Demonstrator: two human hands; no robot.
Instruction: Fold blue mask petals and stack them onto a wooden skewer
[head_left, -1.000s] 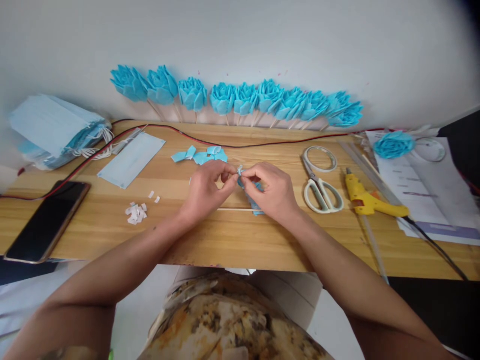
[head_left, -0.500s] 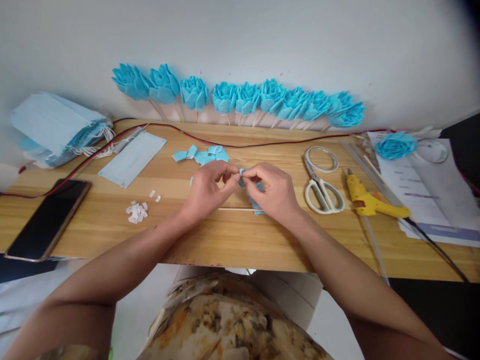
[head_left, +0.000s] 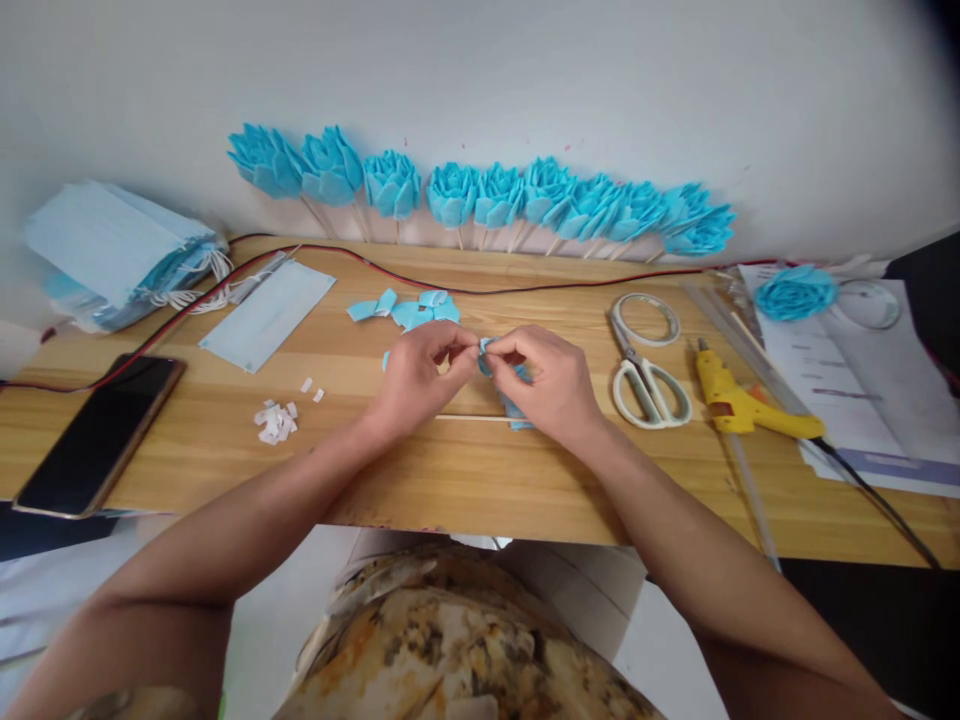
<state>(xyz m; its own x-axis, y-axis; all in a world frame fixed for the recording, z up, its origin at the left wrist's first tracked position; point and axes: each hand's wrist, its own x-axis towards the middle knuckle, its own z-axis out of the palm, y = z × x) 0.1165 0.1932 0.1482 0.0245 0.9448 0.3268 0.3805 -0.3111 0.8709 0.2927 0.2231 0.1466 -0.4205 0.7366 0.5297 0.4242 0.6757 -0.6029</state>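
Between the fingertips of both hands is a small blue fabric piece (head_left: 485,345), mostly covered by the fingers. My left hand (head_left: 424,375) pinches its left side, and my right hand (head_left: 547,380) pinches its right side. Under my right hand lie more blue pieces (head_left: 519,412), partly hidden. A thin wooden stick (head_left: 472,418) rests on the table just below the hands. Beyond my left hand, several cut blue pieces (head_left: 420,310) are scattered on the wood.
Blue fabric flowers (head_left: 394,185) on sticks lean along the wall. Scissors (head_left: 649,390), a tape roll (head_left: 646,318) and a yellow glue gun (head_left: 739,400) lie right. Left are face masks (head_left: 112,240), a flat mask (head_left: 266,315), white scraps (head_left: 277,422) and a phone (head_left: 97,435). A cable (head_left: 450,290) crosses behind.
Both hands keep their pinch on the small blue piece with barely any movement. The whole view has shifted very slightly.
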